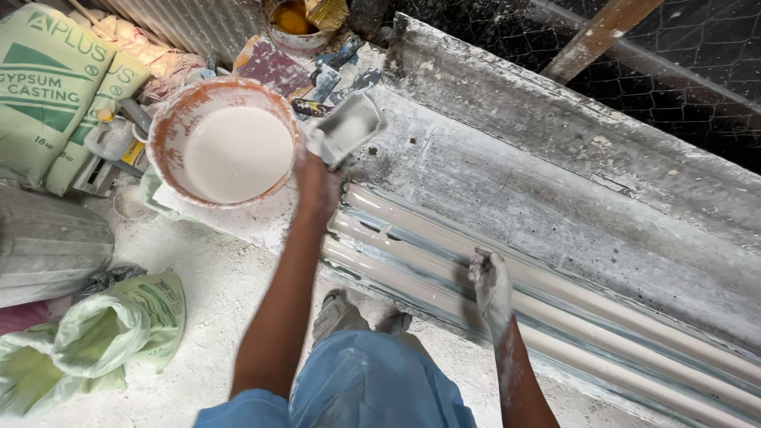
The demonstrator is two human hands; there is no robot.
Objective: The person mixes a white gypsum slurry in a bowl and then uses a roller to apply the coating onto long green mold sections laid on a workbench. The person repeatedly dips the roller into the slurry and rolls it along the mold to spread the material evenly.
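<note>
Left hand [317, 184] grips a small plaster-caked scoop [346, 127], held just right of the orange bucket [223, 143] of white plaster. Right hand [490, 279], coated white, fingers loosely open, presses on the wet plaster strips in the long ribbed mould [555, 309]. Green-printed sacks [47, 87] sit well left of the left hand.

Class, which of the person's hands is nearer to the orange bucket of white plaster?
Left. The left hand is beside the orange bucket; the right hand rests on the mould, farther away.
</note>
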